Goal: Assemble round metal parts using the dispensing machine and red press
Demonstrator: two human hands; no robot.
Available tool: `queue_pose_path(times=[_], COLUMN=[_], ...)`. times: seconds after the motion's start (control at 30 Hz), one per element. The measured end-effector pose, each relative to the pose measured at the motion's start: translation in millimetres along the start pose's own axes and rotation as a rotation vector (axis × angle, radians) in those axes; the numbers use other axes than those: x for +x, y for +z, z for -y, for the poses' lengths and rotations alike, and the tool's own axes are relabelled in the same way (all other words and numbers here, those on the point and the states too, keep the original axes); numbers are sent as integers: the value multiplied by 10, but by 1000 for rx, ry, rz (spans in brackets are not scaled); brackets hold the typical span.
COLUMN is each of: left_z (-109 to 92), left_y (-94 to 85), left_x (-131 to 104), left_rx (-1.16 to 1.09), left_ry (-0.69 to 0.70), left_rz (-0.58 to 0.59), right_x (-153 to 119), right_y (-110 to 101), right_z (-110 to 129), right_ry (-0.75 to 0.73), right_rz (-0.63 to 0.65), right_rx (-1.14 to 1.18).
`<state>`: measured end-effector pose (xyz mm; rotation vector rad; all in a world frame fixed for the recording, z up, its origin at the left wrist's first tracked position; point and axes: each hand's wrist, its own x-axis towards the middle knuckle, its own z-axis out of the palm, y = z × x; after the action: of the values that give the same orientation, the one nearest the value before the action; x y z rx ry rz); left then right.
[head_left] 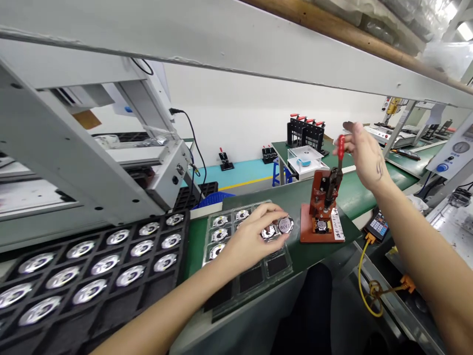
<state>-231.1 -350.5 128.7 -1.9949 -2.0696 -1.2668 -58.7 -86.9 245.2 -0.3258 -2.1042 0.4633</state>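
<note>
The left hand (256, 234) pinches a labelled disc (286, 225), the right hand (364, 155) half-open at the red handle (340, 147), contact unclear.

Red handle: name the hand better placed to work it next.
Likely the right hand: its fingers are at the red handle, while the left hand is farther off, holding a round part.

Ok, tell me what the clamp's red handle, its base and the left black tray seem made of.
Red handle: probably plastic or rubber, by its smooth, glossy sheen.
Base: likely painted metal, by its flat, even red-brown surface.
Black tray: perhaps plastic, matte with an evenly moulded grid; foam is possible.
</note>
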Motion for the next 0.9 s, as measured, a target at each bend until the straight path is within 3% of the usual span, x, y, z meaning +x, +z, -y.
queue_pose_path(times=[0.1, 0.23, 0.37, 0.5, 0.67, 0.77, 0.9], left_z=[19, 1, -186, -440, -655, -738, -826], left_y=[16, 42, 128, 253, 384, 431, 463], left_x=[-113, -209, -160, -95, -103, -98, -61], left_rx=[2, -3, -33, -20, 53, 16, -74], left_ry=[33, 33, 38, 119, 281, 320, 305], left_rz=[-8, -2, 33, 98, 78, 71, 101], right_x=[-505, -1110, -1261, -1353, -1774, -2019, -2152], right_y=[30, 150, 274, 247, 57, -26, -83], right_z=[297, 253, 111, 112, 317, 508, 688], right_ry=[-72, -244, -254, -241, -77, 148, 417], right_rz=[-58, -40, -27, 56, 34, 57, 133], right_rx=[45, 61, 87, 71, 45, 187, 415])
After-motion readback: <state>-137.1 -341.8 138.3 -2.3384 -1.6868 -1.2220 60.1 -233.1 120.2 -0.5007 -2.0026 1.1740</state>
